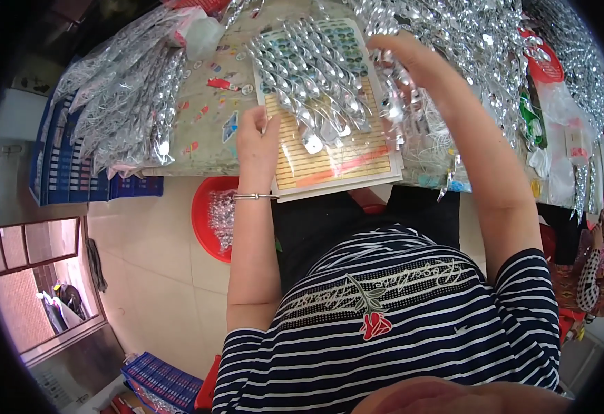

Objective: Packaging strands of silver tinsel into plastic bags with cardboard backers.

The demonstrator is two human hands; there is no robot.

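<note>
Stretching across the upper view, the covered worktable [209, 155] bears a large heap of shiny silver strands [447, 34] on its right side. A smaller bundle of silver strands [126, 96] lies at its left end, near a blue plastic crate [60, 172]. Below the table edge, a red plastic basin [202, 224] contains more silvery pieces. Between the two piles, a printed sheet [291, 155] juts over the near edge, with a row of twisted silver spirals [316, 76] slanting across its upper part.

The right hand [409, 58] bends over spirals at the sheet's right edge; blur and overlap leave the firmness of its grip unclear. At the left edge, the left hand [257, 138] curls loosely, thumb parted from forefinger, nothing visible within. The step in hand appears to be arranging spirals side by side; the next move probably calls for laying another alongside without tangling. Smallest is the wrist's thin bracelet [252, 197].
</note>
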